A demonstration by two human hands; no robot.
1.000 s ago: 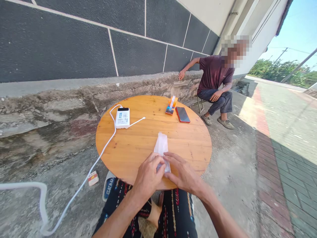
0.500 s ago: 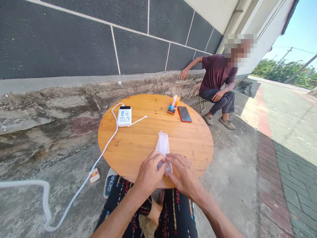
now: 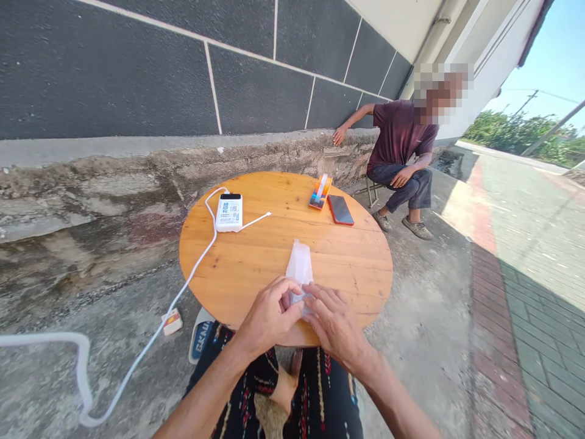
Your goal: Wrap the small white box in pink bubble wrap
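Note:
A thin, whitish, translucent sheet, like tissue or a plastic bag (image 3: pixel 300 262), lies on the round wooden table (image 3: pixel 256 256) with its narrow end pointing away from me. My left hand (image 3: pixel 273 308) grips the near part of it, thumb and fingers curled together at its left edge. On its right side, my right hand (image 3: pixel 333 314) rests over the near end, fingers stretched out and lying on the sheet. The part of the sheet under my fingers is hidden.
A white power bank (image 3: pixel 230 213) with a white cable (image 3: pixel 196 268) sits at the table's left. Toward the back right are an orange and blue packet (image 3: pixel 320 194) and a red-edged phone (image 3: pixel 340 210). A person (image 3: pixel 402 140) sits on a stool beyond. A small box (image 3: pixel 172 322) lies on the ground.
My left hand has shifted slightly left, and my right hand has drawn in further over the sheet's near end. The sheet's far end stays in place.

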